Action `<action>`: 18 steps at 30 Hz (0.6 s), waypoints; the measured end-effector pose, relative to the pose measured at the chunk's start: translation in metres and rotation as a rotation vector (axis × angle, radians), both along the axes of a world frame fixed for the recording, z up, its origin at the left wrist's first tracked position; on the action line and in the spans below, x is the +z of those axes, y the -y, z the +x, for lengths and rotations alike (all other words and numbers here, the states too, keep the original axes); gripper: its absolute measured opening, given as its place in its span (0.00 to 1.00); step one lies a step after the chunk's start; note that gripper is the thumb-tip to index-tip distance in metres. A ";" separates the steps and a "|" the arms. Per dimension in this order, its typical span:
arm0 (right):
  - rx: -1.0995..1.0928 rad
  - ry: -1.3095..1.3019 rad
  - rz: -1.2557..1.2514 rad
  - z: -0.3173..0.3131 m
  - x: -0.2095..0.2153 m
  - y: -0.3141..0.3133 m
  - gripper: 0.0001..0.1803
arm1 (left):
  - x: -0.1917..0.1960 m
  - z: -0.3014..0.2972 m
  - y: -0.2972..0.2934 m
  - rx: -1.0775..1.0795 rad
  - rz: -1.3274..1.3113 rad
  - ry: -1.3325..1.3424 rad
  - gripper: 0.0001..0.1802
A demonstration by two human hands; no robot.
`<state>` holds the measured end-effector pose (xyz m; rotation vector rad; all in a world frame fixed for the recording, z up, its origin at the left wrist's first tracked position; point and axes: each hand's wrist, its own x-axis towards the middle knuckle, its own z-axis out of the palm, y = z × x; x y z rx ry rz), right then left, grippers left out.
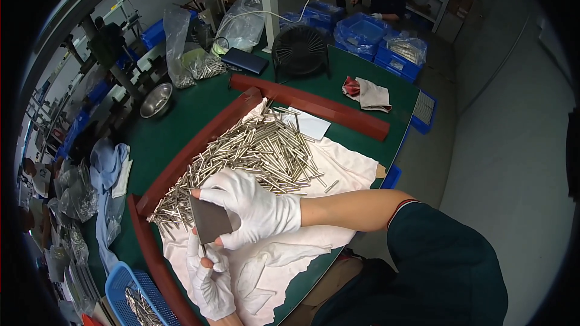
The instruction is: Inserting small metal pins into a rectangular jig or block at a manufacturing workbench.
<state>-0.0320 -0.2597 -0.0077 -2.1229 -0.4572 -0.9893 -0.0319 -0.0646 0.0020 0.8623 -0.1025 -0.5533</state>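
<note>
My right hand, in a white glove with bare fingertips, grips a dark grey flat plate by its edges. Just below the plate, my left hand, gloved the same way, has thumb and fingers pinched around a thin metal pin. The pin's upper end is at the plate's lower corner; whether they touch I cannot tell. Beyond my hands a big heap of silvery metal pins lies on a pale cloth. One loose pin rests apart from the heap, on its right.
Dark red bars border the cloth on the green table. A blue basket with pins stands lower left. Farther off are a metal bowl, a black fan, a folded cloth and blue crates. Two people work behind.
</note>
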 end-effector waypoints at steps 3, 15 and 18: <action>-0.012 0.016 -0.010 0.000 -0.001 0.001 0.43 | -0.001 0.000 0.001 0.013 0.004 -0.006 0.51; -0.020 0.008 -0.010 -0.001 0.001 0.000 0.42 | -0.005 0.002 -0.003 0.014 -0.010 -0.014 0.52; -0.016 0.006 -0.010 -0.001 0.001 0.001 0.42 | -0.003 0.001 -0.001 0.010 -0.022 -0.022 0.51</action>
